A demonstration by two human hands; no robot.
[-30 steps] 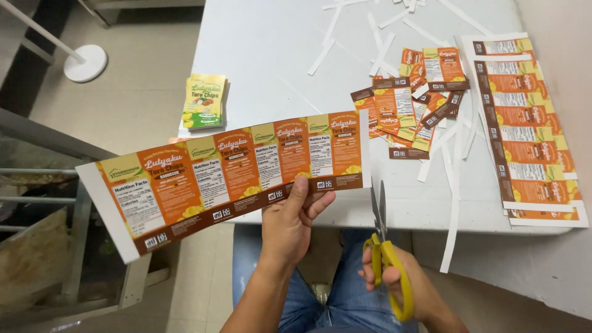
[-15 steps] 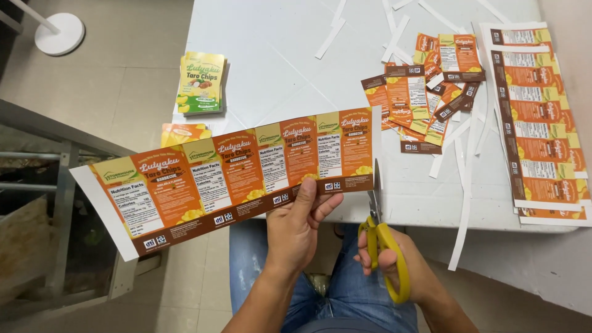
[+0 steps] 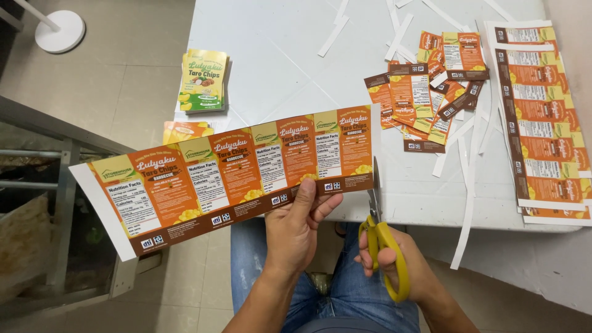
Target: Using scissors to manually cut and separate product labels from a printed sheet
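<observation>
Nearest to me, my right hand (image 3: 401,262) is clenched through the yellow handles of the scissors (image 3: 381,231), whose blades point up and meet the white right edge of the label strip (image 3: 228,172). Just left of the scissors, my left hand (image 3: 296,228) is grasping that long orange and brown strip by its lower edge, thumb on top. The strip's left end hangs out past the white table (image 3: 271,61), over open floor. Beyond the strip, bare tabletop gives free room. Right of the strip lies a heap of cut labels (image 3: 425,92) among white paper trimmings (image 3: 465,203); further right, uncut sheets (image 3: 542,123) run off the picture. Beyond the strip's left half sits a green packet stack (image 3: 203,80).
</observation>
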